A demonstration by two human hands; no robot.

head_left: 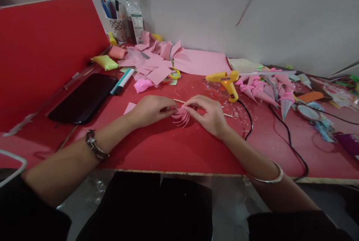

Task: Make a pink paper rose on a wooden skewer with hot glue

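Between my hands, just above the red tabletop [168, 151], is a pink paper piece [181, 116] cut into thin curling strips along its lower edge. My left hand [153, 110] pinches its left side, and my right hand [207, 113] pinches its upper right edge between thumb and fingers. Behind the fingers a thin wooden stick [227, 115] lies on the table, partly hidden by my right hand. A small pink paper square [129, 107] is partly covered by my left hand. The yellow glue gun [226, 82] lies beyond my right hand, its small light glowing orange.
A black phone [84, 98] and markers [122, 81] lie to the left. Pink paper scraps [157, 63] and a larger pink sheet [200, 60] are along the wall. Several pink paper cones [263, 91] are heaped at right, near a black cord [291, 142].
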